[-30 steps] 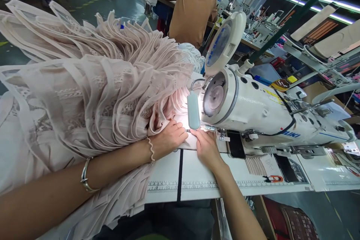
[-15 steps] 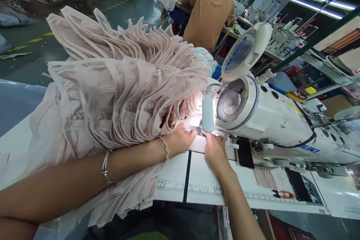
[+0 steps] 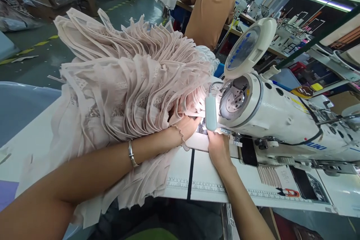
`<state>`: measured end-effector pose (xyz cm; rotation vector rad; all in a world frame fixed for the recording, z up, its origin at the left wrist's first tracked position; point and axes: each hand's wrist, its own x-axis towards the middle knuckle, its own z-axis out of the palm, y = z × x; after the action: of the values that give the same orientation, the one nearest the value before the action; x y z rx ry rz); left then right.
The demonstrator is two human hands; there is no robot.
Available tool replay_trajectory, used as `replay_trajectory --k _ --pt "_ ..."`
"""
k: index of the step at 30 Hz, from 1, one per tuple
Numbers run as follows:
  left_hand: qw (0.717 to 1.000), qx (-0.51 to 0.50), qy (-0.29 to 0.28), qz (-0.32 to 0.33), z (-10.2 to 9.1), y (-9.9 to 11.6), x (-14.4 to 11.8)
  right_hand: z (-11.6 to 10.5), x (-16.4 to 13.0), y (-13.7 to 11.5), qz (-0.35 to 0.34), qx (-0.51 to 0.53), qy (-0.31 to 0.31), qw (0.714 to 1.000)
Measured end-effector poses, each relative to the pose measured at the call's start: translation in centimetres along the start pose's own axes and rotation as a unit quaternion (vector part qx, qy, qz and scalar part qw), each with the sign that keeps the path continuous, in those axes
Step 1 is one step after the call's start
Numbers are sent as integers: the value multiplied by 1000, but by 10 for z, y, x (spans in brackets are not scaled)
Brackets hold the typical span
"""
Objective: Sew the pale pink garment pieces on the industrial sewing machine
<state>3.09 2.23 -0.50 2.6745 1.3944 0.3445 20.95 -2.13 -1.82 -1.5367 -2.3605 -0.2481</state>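
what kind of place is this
Most likely a garment factory sewing floor. A white industrial sewing machine stands on the worktable, a big stack of pale pink lace fabric pieces lies beside it, and another person in a brown shirt sits at a further row of machines.

left hand [image 3: 188,125] palm down, fingers curled, right hand [image 3: 218,148] flat, both forearms extended

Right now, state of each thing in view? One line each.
left hand: flat on the fabric beside the needle area, holding nothing
right hand: fingers pressing the fabric edge on the machine bed
pink fabric stack: heaped, fanned in layers, left of the machine
sewing machine: fabric under its head
work lamp: lit
person in brown shirt: seated at another table, back turned
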Motion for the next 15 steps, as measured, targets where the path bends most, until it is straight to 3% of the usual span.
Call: replay_trajectory --k 4,15 --pt "999 15 -31 13 -5 1 9 0 -3 0 -11 -54 -40 998" --pt "1000 5 -19 17 0 1 7 7 -12 3 -18 -70 -9 997"
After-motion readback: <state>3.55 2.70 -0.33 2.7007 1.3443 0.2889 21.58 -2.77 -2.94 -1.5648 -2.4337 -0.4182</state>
